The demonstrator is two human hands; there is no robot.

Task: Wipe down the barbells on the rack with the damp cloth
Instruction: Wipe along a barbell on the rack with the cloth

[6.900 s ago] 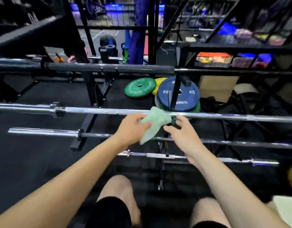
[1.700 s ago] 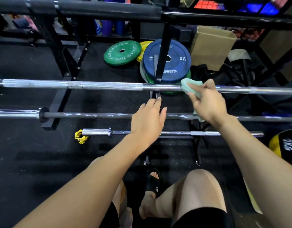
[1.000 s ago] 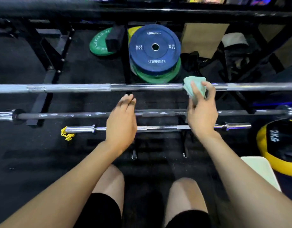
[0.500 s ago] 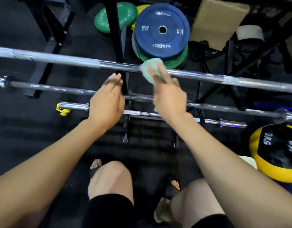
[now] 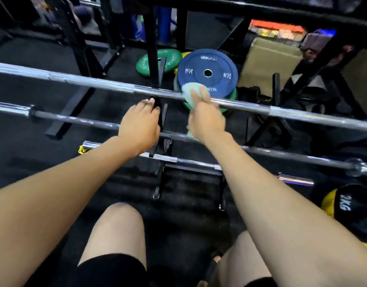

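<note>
Our right hand (image 5: 206,119) presses a pale green damp cloth (image 5: 188,94) around the long silver steel barbell (image 5: 91,82) on the black rack. Our left hand (image 5: 139,127) hovers just beside, fingers straight, holding nothing.

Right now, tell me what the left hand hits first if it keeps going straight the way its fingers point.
Probably the black rack upright: the left hand has its fingertips right at it. Beyond lies the top barbell, though depth is unclear.
</note>
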